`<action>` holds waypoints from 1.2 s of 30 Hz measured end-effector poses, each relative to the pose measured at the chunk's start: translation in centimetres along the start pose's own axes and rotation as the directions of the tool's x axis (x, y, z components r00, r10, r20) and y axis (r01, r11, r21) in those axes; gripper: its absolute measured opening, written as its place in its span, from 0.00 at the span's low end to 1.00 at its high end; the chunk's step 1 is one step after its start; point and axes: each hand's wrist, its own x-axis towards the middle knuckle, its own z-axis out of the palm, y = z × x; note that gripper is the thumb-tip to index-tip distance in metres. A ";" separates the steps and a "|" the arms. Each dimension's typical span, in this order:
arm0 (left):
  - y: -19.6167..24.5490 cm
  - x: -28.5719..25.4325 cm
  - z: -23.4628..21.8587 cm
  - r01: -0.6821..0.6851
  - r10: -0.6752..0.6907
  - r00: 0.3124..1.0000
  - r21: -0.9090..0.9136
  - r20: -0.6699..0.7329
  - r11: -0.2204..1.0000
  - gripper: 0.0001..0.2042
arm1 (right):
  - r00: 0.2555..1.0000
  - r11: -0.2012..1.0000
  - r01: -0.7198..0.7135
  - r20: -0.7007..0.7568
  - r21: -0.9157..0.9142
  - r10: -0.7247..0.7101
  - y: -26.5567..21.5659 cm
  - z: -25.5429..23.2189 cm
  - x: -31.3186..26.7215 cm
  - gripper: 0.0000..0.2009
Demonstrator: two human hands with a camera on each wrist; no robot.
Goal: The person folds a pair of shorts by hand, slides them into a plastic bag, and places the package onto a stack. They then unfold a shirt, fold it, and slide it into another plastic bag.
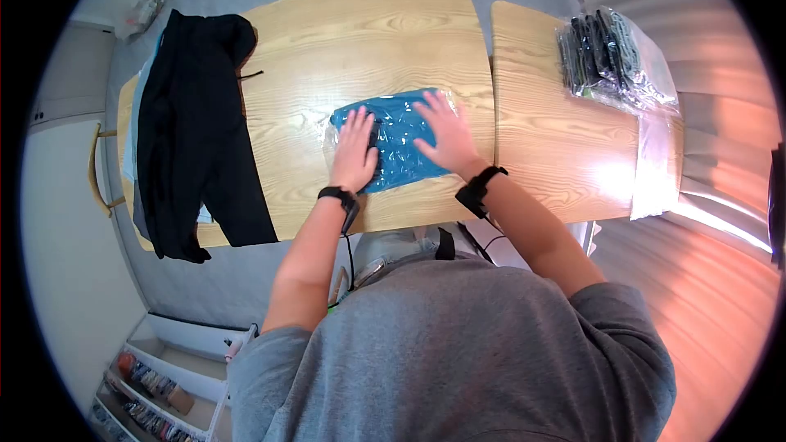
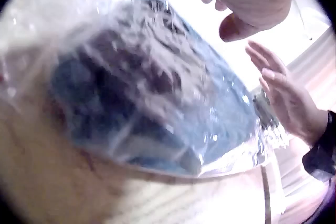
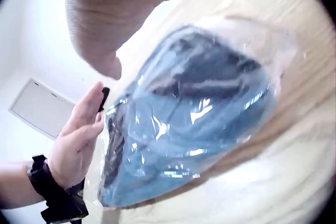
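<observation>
A folded blue garment in a clear plastic bag (image 1: 401, 143) lies on the wooden table in front of the person. Dark patches show in the blue cloth under the shiny film in both wrist views. The left hand (image 1: 354, 151), fingers straight, is over the bag's left part. On the other side, the right hand (image 1: 447, 133) has its fingers spread over the bag's right part and looks slightly blurred. In the left wrist view the bag (image 2: 157, 92) bulges up, with the right hand (image 2: 289, 98) beyond it. The left hand (image 3: 79, 140) appears flat beside the bag in the right wrist view.
Black trousers (image 1: 196, 131) lie along the left end of the table (image 1: 368, 33), over other light clothing. On a second table (image 1: 540, 147) at the right sits a stack of bagged dark garments (image 1: 610, 57). A shelf with small items (image 1: 164, 376) stands lower left.
</observation>
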 end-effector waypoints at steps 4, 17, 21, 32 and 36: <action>-1.0 -3.4 -1.8 0.321 -0.309 0.912 -0.001 -0.270 0.947 0.26 | 0.910 0.879 -0.378 -0.059 0.289 0.410 2.9 0.5 -2.7 0.35; -5.3 -6.4 2.2 0.698 -0.763 0.641 -0.476 0.083 0.535 0.16 | 0.714 0.126 -0.649 0.544 0.750 0.441 2.3 3.3 -5.3 0.22; -3.7 -6.1 2.4 0.664 -0.698 0.710 -0.413 0.088 0.623 0.17 | 0.730 0.388 -0.656 0.411 0.648 0.546 2.8 1.4 -6.7 0.22; 13.0 1.7 2.7 0.387 -0.376 0.917 -0.530 0.134 0.755 0.11 | 0.707 0.454 -0.472 0.017 0.756 0.707 10.7 -8.2 -15.3 0.22; 22.3 6.5 3.3 0.237 -0.240 0.967 -0.624 0.081 0.745 0.13 | 0.746 0.491 -0.303 -0.118 0.817 0.656 14.0 -18.3 -17.0 0.23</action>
